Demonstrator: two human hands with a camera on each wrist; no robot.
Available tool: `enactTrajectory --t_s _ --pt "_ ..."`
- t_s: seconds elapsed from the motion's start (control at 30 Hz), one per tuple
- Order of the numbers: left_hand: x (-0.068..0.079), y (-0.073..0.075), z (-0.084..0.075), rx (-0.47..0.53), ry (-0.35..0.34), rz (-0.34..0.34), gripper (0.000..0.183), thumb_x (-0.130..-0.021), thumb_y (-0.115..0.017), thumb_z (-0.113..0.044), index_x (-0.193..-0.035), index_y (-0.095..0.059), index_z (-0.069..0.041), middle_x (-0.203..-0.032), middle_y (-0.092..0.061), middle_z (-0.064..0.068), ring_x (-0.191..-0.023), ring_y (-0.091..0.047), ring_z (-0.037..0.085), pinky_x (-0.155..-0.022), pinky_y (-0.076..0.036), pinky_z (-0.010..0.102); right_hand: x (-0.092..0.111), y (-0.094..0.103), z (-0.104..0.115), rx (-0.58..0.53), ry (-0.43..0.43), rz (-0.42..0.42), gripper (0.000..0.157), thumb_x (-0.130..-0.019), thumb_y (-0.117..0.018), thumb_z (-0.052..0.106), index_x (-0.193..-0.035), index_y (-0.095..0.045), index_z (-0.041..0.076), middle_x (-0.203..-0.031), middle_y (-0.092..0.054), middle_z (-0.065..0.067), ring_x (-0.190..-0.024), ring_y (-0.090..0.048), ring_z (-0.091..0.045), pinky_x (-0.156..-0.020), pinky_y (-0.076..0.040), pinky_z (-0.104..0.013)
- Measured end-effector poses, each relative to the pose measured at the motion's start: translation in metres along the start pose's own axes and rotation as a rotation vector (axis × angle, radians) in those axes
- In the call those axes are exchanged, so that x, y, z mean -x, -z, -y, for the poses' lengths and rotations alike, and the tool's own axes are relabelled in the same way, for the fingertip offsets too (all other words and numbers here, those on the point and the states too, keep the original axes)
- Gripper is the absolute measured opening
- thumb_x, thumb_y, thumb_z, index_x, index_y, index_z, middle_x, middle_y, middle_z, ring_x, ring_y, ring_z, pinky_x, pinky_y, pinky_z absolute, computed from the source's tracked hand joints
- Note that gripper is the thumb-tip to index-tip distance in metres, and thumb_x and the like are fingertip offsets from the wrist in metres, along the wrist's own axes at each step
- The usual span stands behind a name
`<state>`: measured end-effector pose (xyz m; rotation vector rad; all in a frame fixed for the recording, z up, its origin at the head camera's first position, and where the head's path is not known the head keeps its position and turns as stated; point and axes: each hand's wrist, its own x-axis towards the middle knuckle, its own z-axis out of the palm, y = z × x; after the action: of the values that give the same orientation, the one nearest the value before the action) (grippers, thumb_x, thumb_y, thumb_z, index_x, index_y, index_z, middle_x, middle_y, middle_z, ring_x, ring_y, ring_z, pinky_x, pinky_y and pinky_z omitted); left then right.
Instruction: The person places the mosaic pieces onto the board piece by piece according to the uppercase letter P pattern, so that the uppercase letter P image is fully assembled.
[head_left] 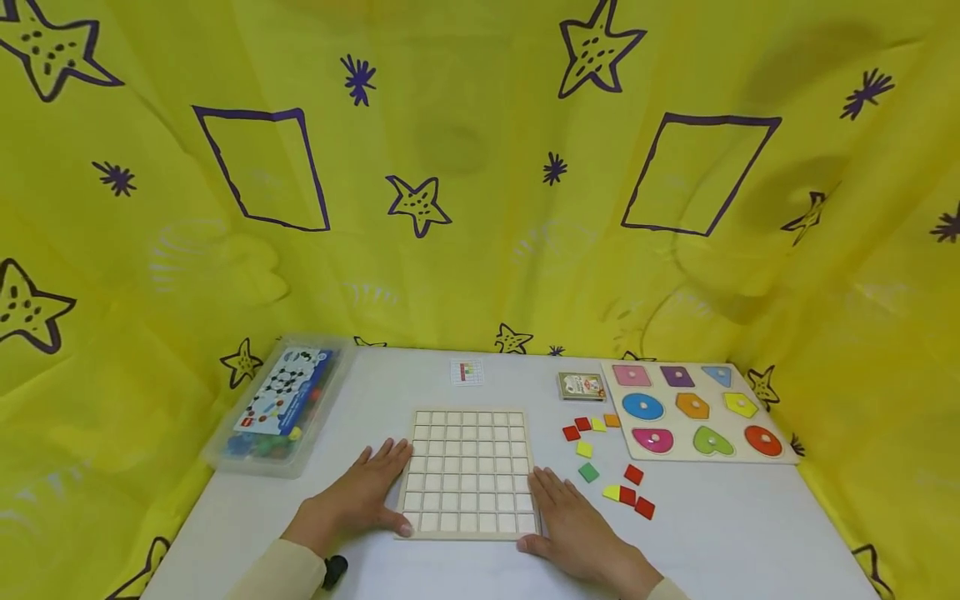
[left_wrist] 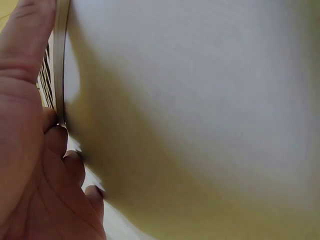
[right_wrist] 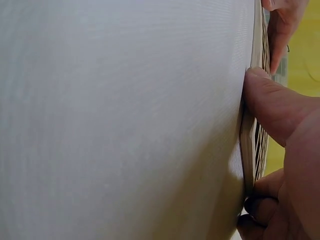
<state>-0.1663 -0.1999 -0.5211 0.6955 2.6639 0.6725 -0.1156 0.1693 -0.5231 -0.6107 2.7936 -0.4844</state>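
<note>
A square wooden grid board (head_left: pixel 469 482) with rows of pale square cells lies flat on the white table. My left hand (head_left: pixel 358 493) touches its left edge with extended fingers, the thumb at the near left corner. Along the right edge rest the straight fingers of my right hand (head_left: pixel 579 527), its thumb by the near right corner. In the left wrist view, the thumb (left_wrist: pixel 22 55) lies against the board's side. The right wrist view has the thumb (right_wrist: pixel 272 100) on the board's near edge. Neither hand lifts the board.
Right of the board lie several small coloured tiles (head_left: pixel 627 496), a card box (head_left: pixel 581 386) and a shape puzzle (head_left: pixel 660 429). A small patterned card (head_left: pixel 467 372) is behind the board. At left stands a clear plastic case (head_left: pixel 281 408). Yellow curtains (head_left: pixel 480 275) enclose the table (head_left: pixel 435 575).
</note>
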Motion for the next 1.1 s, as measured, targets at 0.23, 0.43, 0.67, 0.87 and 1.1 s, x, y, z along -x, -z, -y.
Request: enactTrajectory --t_s 0.23,0.43,0.67,0.87,1.1 --pt "-0.0011 -0.0043 -0.0012 0.001 -0.005 -0.010 0.127 -0.069 -0.088 -0.056 -0.164 -0.029 0.004 -0.173 -0.025 0.022 -0.162 -0.019 0.043 -0.131 -0.013 0.065 -0.0017 -0.0018 -0.0016 -0.018 -0.016 0.021 0.103 -0.090 -0.074 0.061 -0.162 -0.036 -0.002 -0.170 -0.034 -0.018 -0.158 -0.031 -0.039 -0.127 -0.029 -0.064" --pt "0.0032 -0.0051 0.0001 -0.019 0.000 0.003 0.135 -0.065 -0.088 -0.063 -0.164 -0.027 0.004 -0.173 -0.024 0.022 -0.162 -0.017 0.043 -0.132 -0.012 0.064 -0.0024 -0.0040 0.0001 -0.015 -0.018 0.025 0.103 -0.089 -0.073 0.062 -0.162 -0.036 0.000 -0.171 -0.034 -0.017 -0.158 -0.031 -0.038 -0.127 -0.030 -0.063" --pt "-0.0016 -0.0055 -0.0009 -0.041 -0.013 0.005 0.133 -0.066 -0.086 -0.065 -0.165 -0.027 0.003 -0.173 -0.024 0.021 -0.162 -0.017 0.042 -0.132 -0.013 0.063 -0.0009 -0.0006 -0.0005 -0.006 -0.025 0.018 0.102 -0.089 -0.075 0.060 -0.161 -0.036 -0.002 -0.170 -0.035 -0.018 -0.157 -0.032 -0.039 -0.126 -0.031 -0.064" --pt "-0.0011 -0.0059 -0.0029 -0.024 0.005 0.003 0.133 -0.067 -0.088 -0.064 -0.164 -0.027 0.003 -0.173 -0.025 0.021 -0.162 -0.018 0.042 -0.132 -0.013 0.063 0.0000 -0.0026 -0.0015 -0.003 -0.017 0.008 0.101 -0.090 -0.074 0.060 -0.162 -0.036 -0.001 -0.170 -0.035 -0.018 -0.157 -0.033 -0.039 -0.126 -0.031 -0.063" --pt "-0.0005 -0.0065 -0.0021 -0.023 0.012 -0.003 0.134 -0.067 -0.087 -0.066 -0.165 -0.027 0.003 -0.173 -0.024 0.020 -0.162 -0.018 0.041 -0.132 -0.013 0.063 -0.0014 -0.0032 -0.0036 0.008 -0.010 0.005 0.102 -0.090 -0.073 0.063 -0.162 -0.036 0.000 -0.170 -0.035 -0.017 -0.157 -0.033 -0.038 -0.126 -0.032 -0.063"
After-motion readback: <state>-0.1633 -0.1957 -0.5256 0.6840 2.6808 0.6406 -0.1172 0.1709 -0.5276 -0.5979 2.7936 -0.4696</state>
